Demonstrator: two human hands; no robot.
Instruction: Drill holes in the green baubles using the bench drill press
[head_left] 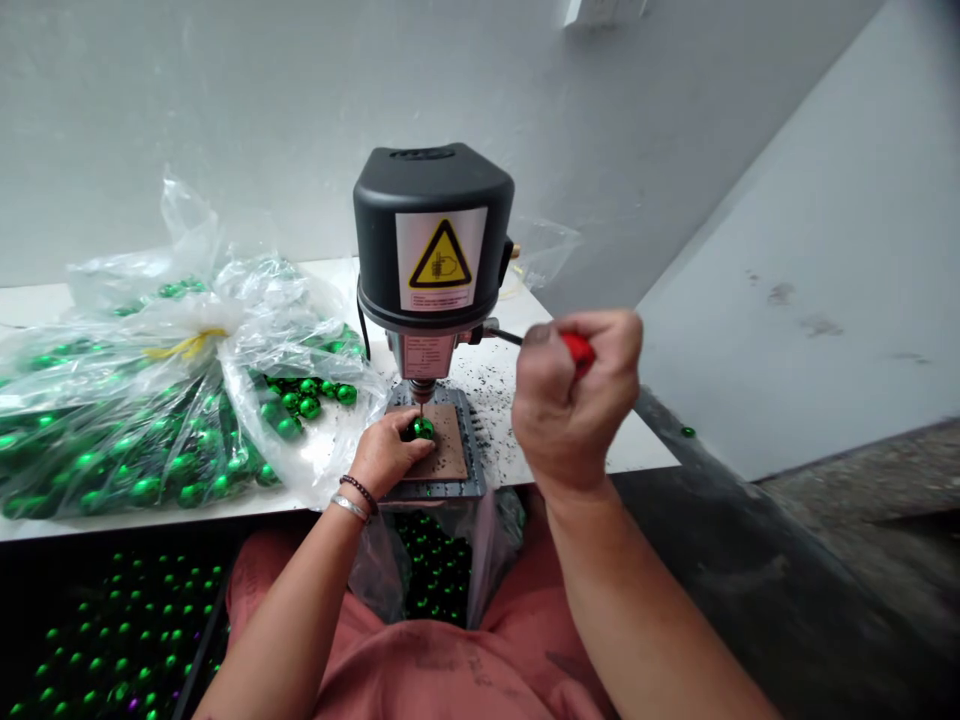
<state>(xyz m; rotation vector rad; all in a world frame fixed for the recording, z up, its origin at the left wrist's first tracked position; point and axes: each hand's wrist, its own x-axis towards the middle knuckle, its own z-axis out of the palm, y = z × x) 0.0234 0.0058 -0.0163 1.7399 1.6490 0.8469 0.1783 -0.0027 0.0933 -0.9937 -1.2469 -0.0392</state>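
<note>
Just below frame centre, I see the left hand [388,452] pinching a round green ball [424,429] directly beneath the drill bit [421,409]; right of centre, farther from it, the right hand [574,395] clasps a red knob [580,353].

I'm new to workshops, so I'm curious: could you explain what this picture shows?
This single view comes from a camera on the person's head, looking forward and down. The black machine looks like a bench drill. The left hand holds a shiny green ball on a brown board, beneath the machine's thin bit. The right hand grips a red knob, on a lever at the machine's side. On the white table lie dark flecks and a clear bag of green balls.
</note>
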